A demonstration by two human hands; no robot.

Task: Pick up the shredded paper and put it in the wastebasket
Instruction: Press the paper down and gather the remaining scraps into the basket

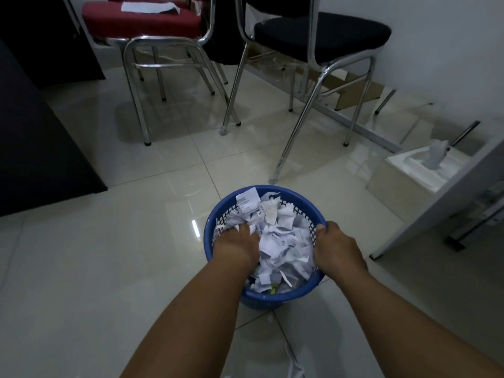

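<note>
We're seeing open floor [109,255] left of the wastebasket [261,297]; chair legs [281,159] and tissue box [392,184] are crowding far and right sides.

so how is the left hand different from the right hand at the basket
The left hand is inside the wastebasket, down on the shredded paper with its fingertips buried. The right hand is at the basket's right edge. The left hand rests on paper, while the right hand grips the rim. How the left hand's fingers lie cannot be seen, but the right hand's curl over the rim. Both are bare and reach to the same wastebasket.
</note>
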